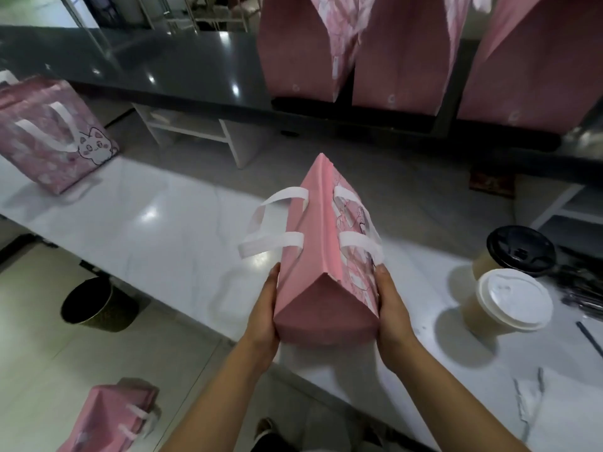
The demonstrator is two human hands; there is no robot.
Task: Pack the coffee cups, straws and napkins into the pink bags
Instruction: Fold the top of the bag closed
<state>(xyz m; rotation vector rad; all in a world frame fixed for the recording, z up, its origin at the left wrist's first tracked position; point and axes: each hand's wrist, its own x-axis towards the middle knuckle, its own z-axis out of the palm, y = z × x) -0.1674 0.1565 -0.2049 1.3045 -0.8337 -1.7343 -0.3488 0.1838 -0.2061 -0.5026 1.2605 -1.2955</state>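
A closed pink bag [321, 256] with white handles stands on the white marble counter [156, 230] in the middle of the view. My left hand [266, 314] presses its left side and my right hand [390, 313] presses its right side. Right of it stand two paper coffee cups: one with a white lid [512, 300] and behind it one with a black lid [518, 251]. Dark straws [584, 288] lie at the far right. A crumpled white napkin or wrapper [535, 402] lies at the lower right.
A flat pink cat-print bag [52, 135] lies on the counter's far left. Three upright pink bags [394, 50] stand on the dark counter behind. Another pink bag [111, 419] sits on the floor lower left, near a dark bin [94, 305].
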